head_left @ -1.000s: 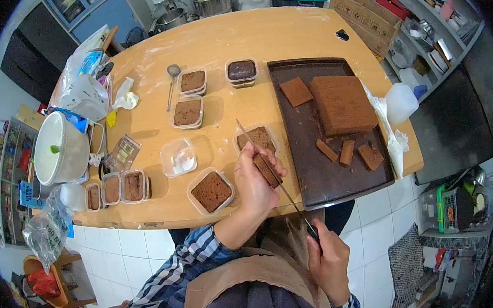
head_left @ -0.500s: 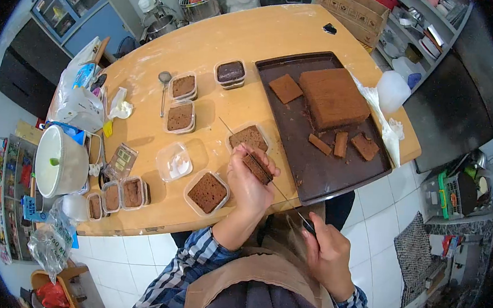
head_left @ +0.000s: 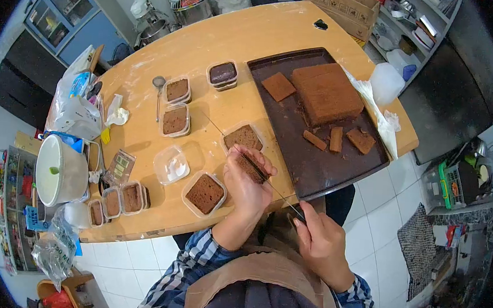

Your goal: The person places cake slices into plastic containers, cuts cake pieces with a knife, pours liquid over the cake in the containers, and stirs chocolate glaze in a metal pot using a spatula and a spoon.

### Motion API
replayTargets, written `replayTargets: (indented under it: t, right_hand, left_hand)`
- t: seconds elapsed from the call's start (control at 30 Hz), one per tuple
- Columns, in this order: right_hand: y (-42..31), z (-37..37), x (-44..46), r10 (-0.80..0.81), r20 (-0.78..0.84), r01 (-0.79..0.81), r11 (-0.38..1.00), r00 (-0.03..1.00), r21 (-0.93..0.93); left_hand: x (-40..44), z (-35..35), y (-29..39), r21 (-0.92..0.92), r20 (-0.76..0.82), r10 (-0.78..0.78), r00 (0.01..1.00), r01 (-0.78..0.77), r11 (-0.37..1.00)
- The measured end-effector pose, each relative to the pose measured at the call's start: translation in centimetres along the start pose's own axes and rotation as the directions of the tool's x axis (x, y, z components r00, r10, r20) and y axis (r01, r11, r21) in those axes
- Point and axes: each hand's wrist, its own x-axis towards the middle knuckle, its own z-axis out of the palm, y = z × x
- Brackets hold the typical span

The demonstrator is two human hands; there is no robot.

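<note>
My left hand [head_left: 246, 191] is closed round a small square of brown cake [head_left: 251, 167], held up above the table's near edge. In my right hand [head_left: 325, 244] is the black handle of a long thin knife [head_left: 290, 206]. Its blade crosses the cake square, seemingly within it, and the tip points to the far left. Just beyond my left hand stands a clear tub with cake inside [head_left: 243, 136]. Left of my wrist is another cake-filled tub [head_left: 204, 193].
A dark baking tray [head_left: 320, 174] on the right holds a large cake block [head_left: 327, 94] and several cut pieces. Filled tubs [head_left: 174, 119], an open plastic lid or tub [head_left: 171, 165] and a spoon [head_left: 159, 83] lie leftward. A white bucket [head_left: 60, 171] stands at the left edge.
My right hand has moved up and left, closer to the cake square. More of the blade now sticks out on the far left side. The whole view has shifted slightly.
</note>
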Motion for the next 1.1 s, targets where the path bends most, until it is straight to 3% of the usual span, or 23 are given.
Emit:
replayTargets:
  t: [0.23,0.43,0.63,0.73,0.83,1.03,1.1]
  right_hand:
    - [-0.1,-0.3,-0.6,0.025,-0.014,-0.024,0.999,1.0,0.021]
    - [0.1,0.2,0.5,-0.007,-0.009,0.007,1.0,1.0,-0.008]
    - [0.1,-0.1,-0.6,0.027,0.004,-0.027,0.999,1.0,-0.025]
    - [-0.4,0.0,0.7,0.014,-0.014,-0.014,1.0,1.0,0.0]
    - [-0.4,0.3,0.9,0.006,-0.02,-0.005,1.0,1.0,0.026]
    - [-0.1,0.4,0.0,0.038,0.012,-0.038,0.999,0.999,0.009]
    - [-0.2,0.6,0.8,0.017,0.015,-0.017,1.0,1.0,-0.02]
  left_hand:
    - [-0.1,0.1,0.4,0.093,0.011,-0.017,1.0,0.016,0.996]
    - [0.0,-0.2,0.2,0.005,0.018,0.004,1.0,-0.004,1.0]
    - [-0.3,0.2,0.3,0.151,-0.039,-0.003,0.999,0.009,0.989]
    - [-0.3,-0.3,-0.4,0.057,0.015,0.034,0.999,-0.035,0.998]
    - [-0.1,-0.4,0.2,0.087,0.042,-0.005,0.999,0.001,0.996]
    - [-0.2,0.0,0.2,0.119,-0.068,0.02,0.998,-0.012,0.993]
    - [-0.4,0.0,0.0,0.103,-0.039,0.011,0.999,-0.007,0.995]
